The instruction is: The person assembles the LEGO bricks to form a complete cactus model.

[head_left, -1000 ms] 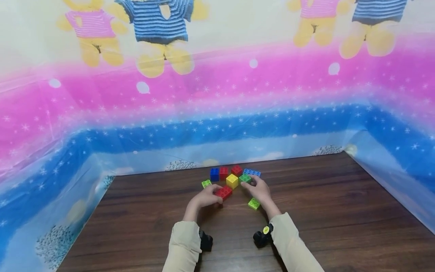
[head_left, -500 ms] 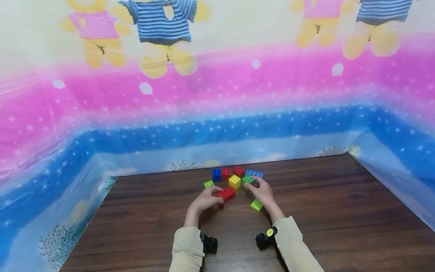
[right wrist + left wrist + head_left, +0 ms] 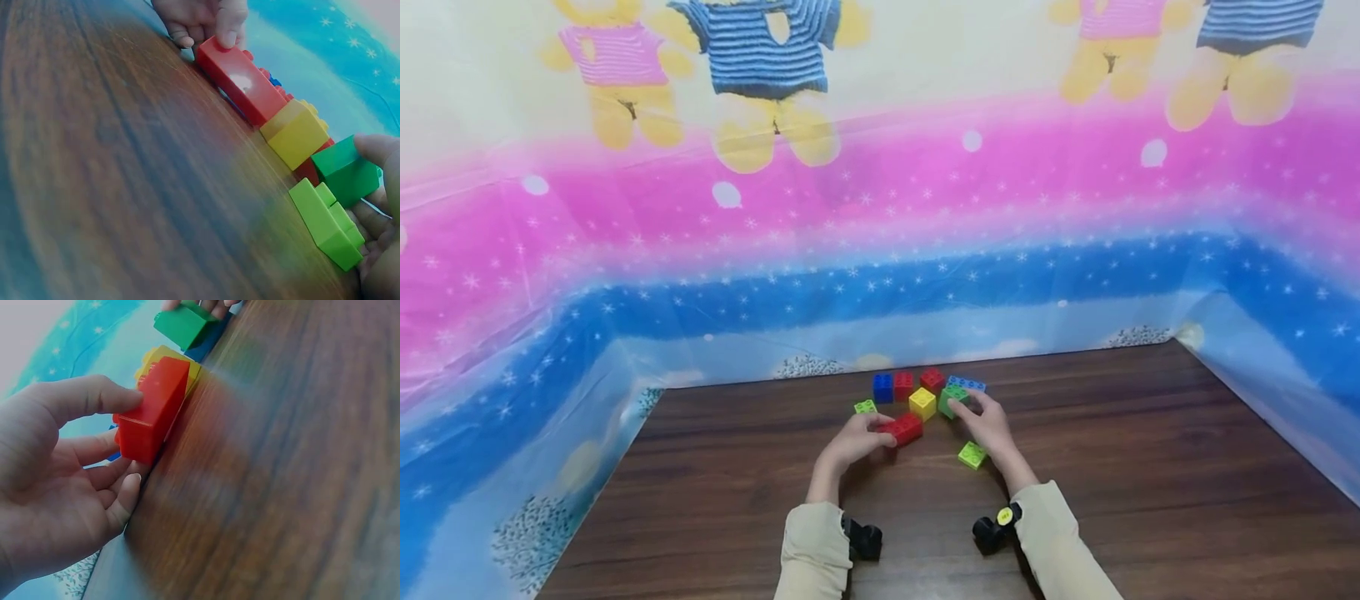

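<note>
In the head view my left hand [image 3: 850, 439] pinches the end of a long red toy brick [image 3: 906, 429], thumb on the near side. The left wrist view shows the thumb pressed on this red brick [image 3: 156, 403], with the little finger curled below it. My right hand [image 3: 991, 427] grips a green brick [image 3: 953, 402] between thumb and fingers, held just above the table. Between the two held bricks stands a yellow brick [image 3: 922, 403]. A flat lime brick [image 3: 972, 455] lies beside the right hand, nearer to me.
Behind lie a dark blue brick [image 3: 883, 388], two red bricks [image 3: 932, 380] and a lighter blue brick [image 3: 966, 384]. Another lime brick [image 3: 865, 407] sits past the left hand. A printed cloth [image 3: 850, 317] walls off the back and sides of the brown table [image 3: 730, 492].
The green brick has come up a little and toward me in the right hand, showing more of its side. The left hand keeps its hold on the red brick. The whole view has shifted slightly.
</note>
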{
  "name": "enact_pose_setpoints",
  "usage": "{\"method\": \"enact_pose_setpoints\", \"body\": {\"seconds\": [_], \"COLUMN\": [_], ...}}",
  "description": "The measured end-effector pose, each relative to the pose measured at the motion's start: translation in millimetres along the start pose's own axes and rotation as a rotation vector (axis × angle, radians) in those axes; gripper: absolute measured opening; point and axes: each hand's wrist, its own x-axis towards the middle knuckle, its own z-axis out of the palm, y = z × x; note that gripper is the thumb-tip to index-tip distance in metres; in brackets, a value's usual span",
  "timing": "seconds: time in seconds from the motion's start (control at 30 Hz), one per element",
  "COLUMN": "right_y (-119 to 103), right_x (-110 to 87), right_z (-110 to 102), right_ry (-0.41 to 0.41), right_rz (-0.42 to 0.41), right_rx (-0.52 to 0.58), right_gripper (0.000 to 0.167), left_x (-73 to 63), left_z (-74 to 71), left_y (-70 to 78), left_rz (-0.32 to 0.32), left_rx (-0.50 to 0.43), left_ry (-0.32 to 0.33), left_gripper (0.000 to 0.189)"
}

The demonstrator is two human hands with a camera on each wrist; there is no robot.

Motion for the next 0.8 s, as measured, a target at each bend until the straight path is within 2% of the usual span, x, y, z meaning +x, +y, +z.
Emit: {"method": "enact_pose_setpoints", "body": {"seconds": [0.13, 0.33, 0.57, 0.8], "right_y": [1.7, 3.6, 1.6, -3.7], "right_x": [-3.2, -4.0, -5.4, -4.7], "right_z": [-3.5, -9.3, -13.6, -16.6], "right_ry": [-0.011, -0.029, -0.049, -0.072], "right_rz": [0.036, 0.034, 0.031, 0.017], "right_rx": [0.061, 0.119, 0.156, 0.222], "right_gripper": [0.065, 0.068, 0.066, 0.063], "left_x": [-1.4, -1.9, 0.4, 0.8], "left_z": [1.8, -0.4, -2.0, -3.6], "left_y": [-3.0, -2.7, -0.2, 3.8], "left_rz": [-0.004, 0.024, 0.020, 0.029], "left_rx": [0.003, -0.035, -0.095, -0.117], "left_ry": [0.023, 0.039, 0.041, 0.064], "left_gripper": [0.039, 0.037, 0.037, 0.038]}}
